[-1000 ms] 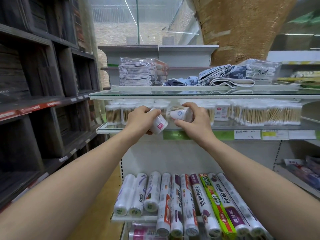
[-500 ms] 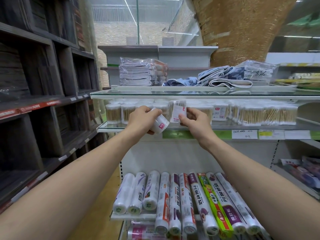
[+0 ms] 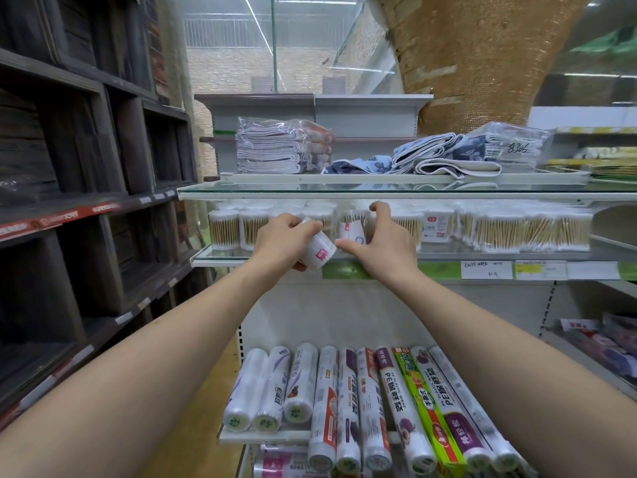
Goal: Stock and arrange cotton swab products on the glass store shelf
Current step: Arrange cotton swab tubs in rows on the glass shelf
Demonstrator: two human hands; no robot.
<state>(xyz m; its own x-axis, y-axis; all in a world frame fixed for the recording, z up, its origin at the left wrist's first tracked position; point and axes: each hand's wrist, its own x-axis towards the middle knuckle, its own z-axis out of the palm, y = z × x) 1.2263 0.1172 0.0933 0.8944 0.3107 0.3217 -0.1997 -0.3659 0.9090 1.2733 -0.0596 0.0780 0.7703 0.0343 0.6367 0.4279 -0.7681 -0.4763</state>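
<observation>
The left hand (image 3: 282, 241) gripped a tub (image 3: 317, 248) of cotton swabs, fingers curled round it. The tub was tilted, its bottom end pointing toward the camera, just in front of the glass shelf's (image 3: 379, 256) front edge. It was probably being kept ready there, waiting for its turn to go in.

The right hand (image 3: 386, 241) held a second tub (image 3: 351, 231) that stood upright on the shelf near the front edge. The thumb was at the low front of it and the fingers curved over the top. That hold looked good for setting it down straight and nudging it into line with the others.

More swab tubs (image 3: 224, 229) stood in a row toward the left end of the shelf. Flat swab packs (image 3: 524, 231) filled the right part. So the gap in the middle seemed to be the spot being filled.

The shelf was clear glass with price tags (image 3: 486, 269) stuck along its front edge. Another glass shelf (image 3: 344, 194) sat above it, with folded cloths (image 3: 275, 150) on top. Below were rolls of plastic wrap (image 3: 348, 401), lying side by side. Dark wooden shelves (image 3: 86, 167) stood at the left of the aisle. It was a shop.
</observation>
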